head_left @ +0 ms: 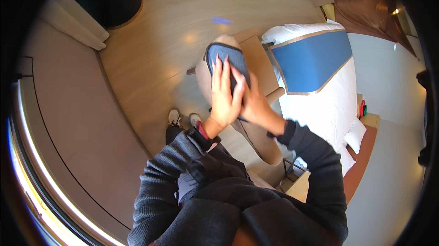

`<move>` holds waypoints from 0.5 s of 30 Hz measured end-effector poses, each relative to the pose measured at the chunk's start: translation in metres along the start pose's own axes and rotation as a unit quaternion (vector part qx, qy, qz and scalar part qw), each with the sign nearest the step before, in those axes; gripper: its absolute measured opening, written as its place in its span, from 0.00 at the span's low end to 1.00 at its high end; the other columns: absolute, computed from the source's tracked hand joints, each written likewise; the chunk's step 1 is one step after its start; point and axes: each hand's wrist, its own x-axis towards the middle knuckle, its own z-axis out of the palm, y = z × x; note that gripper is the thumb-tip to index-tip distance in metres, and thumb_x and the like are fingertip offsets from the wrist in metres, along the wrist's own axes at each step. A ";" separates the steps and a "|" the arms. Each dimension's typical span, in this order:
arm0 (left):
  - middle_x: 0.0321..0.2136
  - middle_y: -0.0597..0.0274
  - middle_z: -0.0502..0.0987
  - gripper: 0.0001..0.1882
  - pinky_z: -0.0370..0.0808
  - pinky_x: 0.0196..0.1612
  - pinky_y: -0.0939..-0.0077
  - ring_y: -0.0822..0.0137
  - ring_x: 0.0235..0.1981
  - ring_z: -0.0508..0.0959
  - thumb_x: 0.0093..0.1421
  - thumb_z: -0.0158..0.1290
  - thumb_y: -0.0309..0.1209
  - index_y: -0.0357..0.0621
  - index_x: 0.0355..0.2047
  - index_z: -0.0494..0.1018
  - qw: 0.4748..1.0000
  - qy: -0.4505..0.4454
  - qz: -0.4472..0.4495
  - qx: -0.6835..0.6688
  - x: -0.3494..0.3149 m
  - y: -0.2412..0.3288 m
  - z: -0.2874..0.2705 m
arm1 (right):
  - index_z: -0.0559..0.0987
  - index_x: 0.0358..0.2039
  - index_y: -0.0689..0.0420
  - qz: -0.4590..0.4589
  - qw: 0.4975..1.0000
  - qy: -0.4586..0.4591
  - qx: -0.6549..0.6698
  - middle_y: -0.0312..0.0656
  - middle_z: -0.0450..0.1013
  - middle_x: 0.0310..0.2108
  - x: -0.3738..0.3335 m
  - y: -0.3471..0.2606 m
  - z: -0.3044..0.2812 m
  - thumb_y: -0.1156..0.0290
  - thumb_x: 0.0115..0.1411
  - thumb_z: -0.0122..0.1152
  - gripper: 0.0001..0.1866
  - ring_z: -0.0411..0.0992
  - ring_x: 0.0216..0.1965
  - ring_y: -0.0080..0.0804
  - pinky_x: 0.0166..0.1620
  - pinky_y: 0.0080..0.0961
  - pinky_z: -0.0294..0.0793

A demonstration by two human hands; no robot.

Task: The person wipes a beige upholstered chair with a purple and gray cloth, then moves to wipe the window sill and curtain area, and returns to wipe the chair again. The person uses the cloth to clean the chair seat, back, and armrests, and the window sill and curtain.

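A flat, oblong blue-grey thing with a black rim, shaped like a slipper sole, is under both my hands, over a beige chair. My left hand lies on its upper face with the fingers stretched out towards its far end. Close beside it, my right hand rests along its right side, fingers extended and the tips near my left thumb. Part of the black rim shows below my palms. What supports the thing from beneath is hidden.
The beige chair stands before me on a wood-look floor. To the right is a bed with white bedding and a blue runner. A grey-brown panel borders the left side. My shoes show below.
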 end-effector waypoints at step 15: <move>0.64 0.31 0.57 0.46 0.58 0.66 0.65 0.44 0.66 0.59 0.65 0.47 0.56 0.26 0.66 0.49 0.998 0.022 -0.062 -0.003 0.090 -0.020 -0.006 | 0.53 0.70 0.47 -0.013 0.998 -0.018 0.061 0.70 0.56 0.58 0.104 0.035 0.012 0.62 0.61 0.55 0.38 0.59 0.56 0.69 0.58 0.52 0.64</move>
